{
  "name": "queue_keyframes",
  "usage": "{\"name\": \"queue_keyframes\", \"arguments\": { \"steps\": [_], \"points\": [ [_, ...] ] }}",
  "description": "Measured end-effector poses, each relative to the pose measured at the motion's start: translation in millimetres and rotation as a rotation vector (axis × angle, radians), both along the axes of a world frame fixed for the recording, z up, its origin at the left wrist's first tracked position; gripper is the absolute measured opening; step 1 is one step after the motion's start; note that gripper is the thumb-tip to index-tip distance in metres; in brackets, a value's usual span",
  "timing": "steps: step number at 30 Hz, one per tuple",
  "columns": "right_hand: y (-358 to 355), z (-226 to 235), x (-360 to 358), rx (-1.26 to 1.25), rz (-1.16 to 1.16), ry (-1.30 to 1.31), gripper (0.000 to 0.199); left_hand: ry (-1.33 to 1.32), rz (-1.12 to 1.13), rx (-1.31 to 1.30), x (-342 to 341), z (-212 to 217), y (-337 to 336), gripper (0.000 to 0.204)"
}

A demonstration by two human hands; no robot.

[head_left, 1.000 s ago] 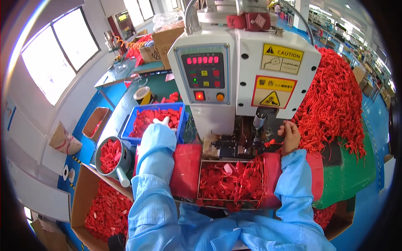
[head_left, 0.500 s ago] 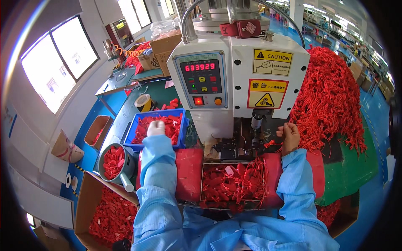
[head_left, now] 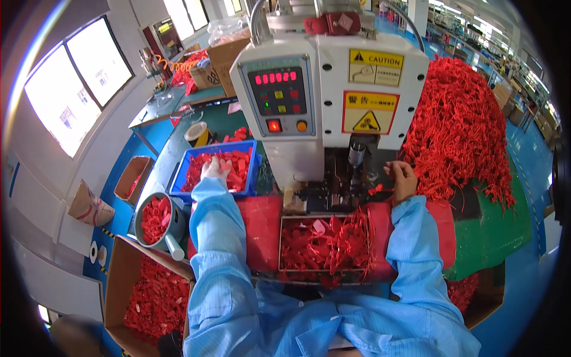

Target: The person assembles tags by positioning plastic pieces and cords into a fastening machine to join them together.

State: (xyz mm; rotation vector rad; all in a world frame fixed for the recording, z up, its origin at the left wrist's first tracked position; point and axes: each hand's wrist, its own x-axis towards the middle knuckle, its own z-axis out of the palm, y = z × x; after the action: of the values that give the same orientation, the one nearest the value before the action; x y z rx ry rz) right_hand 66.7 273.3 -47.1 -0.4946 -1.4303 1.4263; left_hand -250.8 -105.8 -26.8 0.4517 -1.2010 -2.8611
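My left hand [head_left: 216,169], in a pale glove, reaches into a blue plastic bin [head_left: 256,172] of small flat red pieces [head_left: 241,168]. Its fingers are apart among the pieces. To the right of the press tool, my right hand [head_left: 404,180] is raised with its fingers curled and thumb and forefinger close together. Whatever it may pinch is too small to make out. Just left of that hand lies a small red piece [head_left: 376,189]. Between my hands stands a white press machine [head_left: 291,163], its metal tool [head_left: 356,156] pointing down.
A framed tray [head_left: 324,244] of red corded pieces sits before me. Right of the machine rises a big heap of red cords [head_left: 461,131]. At left are a grey-green handled pot [head_left: 172,223] of red pieces, a cardboard box [head_left: 122,279] and a tape roll [head_left: 199,134].
My left hand has gone from closed above the bin to spread among its red pieces. The whole view has shifted slightly; my right hand stays beside the press tool.
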Motion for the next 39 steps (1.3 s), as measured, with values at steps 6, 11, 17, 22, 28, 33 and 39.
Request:
{"name": "queue_keyframes", "arguments": {
  "steps": [6, 11, 17, 22, 28, 33, 39],
  "points": [
    [-25.5, 11.1, 14.5, -0.134, 0.103, 0.024, 0.013, 0.174, -0.176, -0.111, 30.8, 12.0, 2.2, 0.030],
    [-58.9, 10.2, 41.4, -0.087, 0.109, 0.021, 0.010, 0.355, -0.596, -0.320, 125.0, 43.0, 31.4, 0.020],
    [-123.0, 24.1, 45.2, 0.869, 0.308, -0.293, 0.033, 0.753, -1.116, -1.152, 214.8, 50.0, 82.7, 0.029],
    [-127.2, 28.0, 42.0, 0.811, 0.405, -0.363, 0.031, 0.905, -1.248, -1.257, 239.8, 61.3, 101.6, 0.035],
    [-121.4, 29.3, 42.5, 0.335, 0.759, -0.350, 0.027, 1.199, -0.833, -0.868, 244.4, 22.1, 111.5, 0.034],
    [-125.8, 30.5, 44.2, 0.140, 0.702, -0.423, 0.022, 0.480, -1.139, -0.691, 246.7, 40.6, 104.2, 0.026],
    [-129.0, 34.8, 46.8, 0.033, 0.481, -0.422, 0.020, 0.433, -1.294, -0.763, 244.5, 53.2, 100.8, 0.024]
  ]
}}
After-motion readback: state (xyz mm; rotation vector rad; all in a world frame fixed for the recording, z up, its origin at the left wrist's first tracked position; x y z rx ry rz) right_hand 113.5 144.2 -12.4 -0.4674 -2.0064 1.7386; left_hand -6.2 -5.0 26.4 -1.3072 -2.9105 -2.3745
